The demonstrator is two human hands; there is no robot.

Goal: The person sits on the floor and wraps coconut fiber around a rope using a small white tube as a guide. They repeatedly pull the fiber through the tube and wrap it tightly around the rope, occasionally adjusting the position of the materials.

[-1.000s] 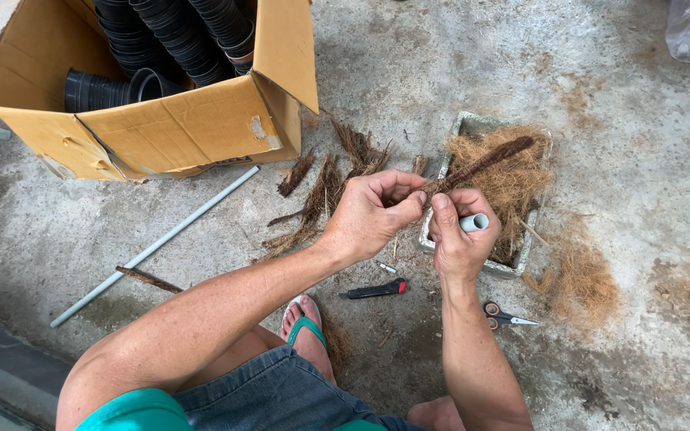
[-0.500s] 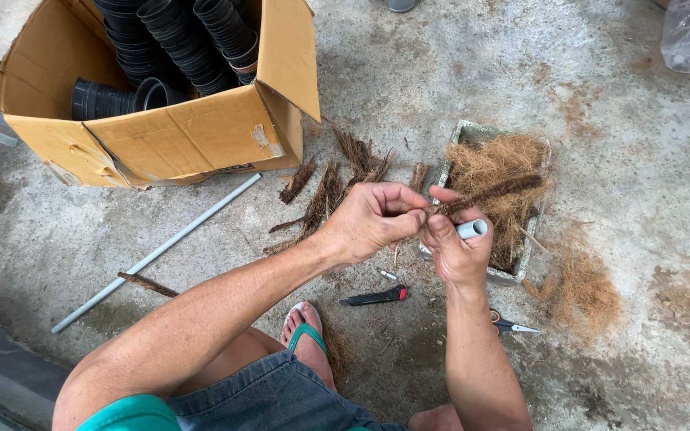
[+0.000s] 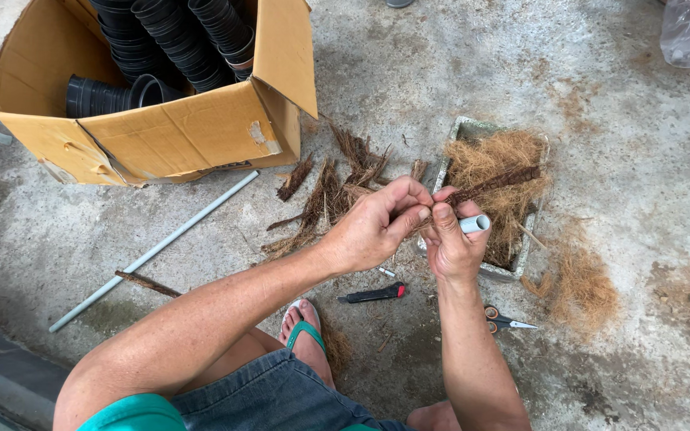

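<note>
Head view looks straight down on my two hands, close together above the concrete floor [image 3: 600, 96]. My left hand [image 3: 373, 227] has thumb and fingertips pressed together on a dark fibrous strip [image 3: 493, 183], pinching it near its base; my right hand [image 3: 450, 243] is curled shut around a short grey tube [image 3: 473, 223] whose open end pokes out past my thumb, and its fingertips press on the same strip just beside my left. The strip runs from the pinch up and to the right over the tray [image 3: 521, 259], which is heaped with loose tan fibre [image 3: 493, 164]. I judge the strip light, dry and springy, stiff along its length but apt to shed and split if bent hard, so the hold belongs low where it is thickest, not at the frayed tip. The tube looks smooth and hard, likely slippery against dry fibre, so a full wrap suits it. More brown strips [image 3: 333, 195] lie fanned on the floor between my hands and the cardboard box [image 3: 193, 136] of stacked black pots [image 3: 177, 40]. A utility knife [image 3: 373, 294] lies just below my hands, scissors [image 3: 505, 322] near my right forearm, and my sandalled foot [image 3: 305, 335] under my left arm. Open room lies to the right and top; a long grey pipe [image 3: 153, 251] crosses the left.
</note>
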